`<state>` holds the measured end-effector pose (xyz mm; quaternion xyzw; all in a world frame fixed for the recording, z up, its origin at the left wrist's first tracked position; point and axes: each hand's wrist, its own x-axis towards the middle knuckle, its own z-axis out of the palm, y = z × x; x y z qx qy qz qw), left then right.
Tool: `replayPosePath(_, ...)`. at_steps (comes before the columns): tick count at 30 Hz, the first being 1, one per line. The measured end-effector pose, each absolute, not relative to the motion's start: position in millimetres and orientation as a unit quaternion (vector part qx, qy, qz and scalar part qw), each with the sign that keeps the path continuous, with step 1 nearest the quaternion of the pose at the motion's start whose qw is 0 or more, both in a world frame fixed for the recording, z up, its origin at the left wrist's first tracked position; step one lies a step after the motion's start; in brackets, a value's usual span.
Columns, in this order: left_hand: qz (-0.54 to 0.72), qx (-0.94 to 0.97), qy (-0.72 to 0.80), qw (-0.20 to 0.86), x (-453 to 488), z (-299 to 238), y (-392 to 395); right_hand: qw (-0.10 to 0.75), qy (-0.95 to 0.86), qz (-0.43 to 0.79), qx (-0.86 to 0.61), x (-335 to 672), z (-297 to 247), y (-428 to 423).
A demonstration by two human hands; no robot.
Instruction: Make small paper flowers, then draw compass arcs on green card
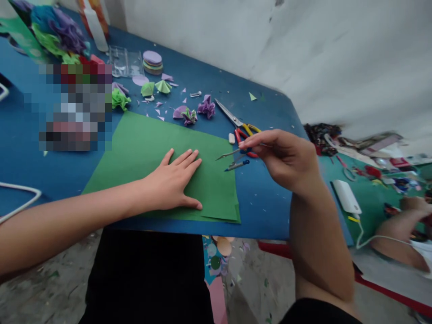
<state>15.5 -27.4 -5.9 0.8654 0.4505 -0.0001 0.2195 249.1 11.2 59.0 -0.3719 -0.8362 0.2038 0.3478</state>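
Observation:
My left hand (177,180) lies flat with spread fingers on a sheet of green paper (141,139), on the blue table. At least one more green sheet shows beneath it at the lower right corner. Pinched between the thumb and fingers of my right hand (286,157) is a drawing compass (232,155), held tilted above the paper's right edge with both legs pointing left. Just beyond it lie scissors (236,119) with red and yellow handles, partly hidden by my right hand, and a small white eraser (231,138).
Folded purple and green paper flowers (205,107) and paper scraps lie behind the sheet. A stack of paper circles (152,62), a clear plastic box (124,62) and a white bottle (96,27) stand farther back. At right, another person's arm (401,234) rests near a white power bank (346,196).

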Motion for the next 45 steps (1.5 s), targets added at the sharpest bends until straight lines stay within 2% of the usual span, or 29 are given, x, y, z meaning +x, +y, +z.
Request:
replayPosePath(9, -0.006, 0.869, 0.452, 0.204, 17.6, -7.2, -28.8, 0.388, -0.812, 0.205, -0.384, 250.7, 44.5, 5.7)
replayPosePath(26, -0.004, 0.874, 0.450, 0.183, 19.7, -11.7, -31.3, 0.375, -0.818, 0.184, -0.395, 255.8, 45.9, -2.7)
replayPosePath(37, 0.015, 0.867, 0.455, 0.203, 18.1, -10.0, -31.6, 0.373, -0.833, 0.175, -0.369, 248.1, 42.9, -4.8)
replayPosePath(45, 0.021, 0.867, 0.457, 0.197, 17.6, -10.1, -31.9, 0.371, -0.870, 0.138, -0.295, 245.0, 42.7, -5.9)
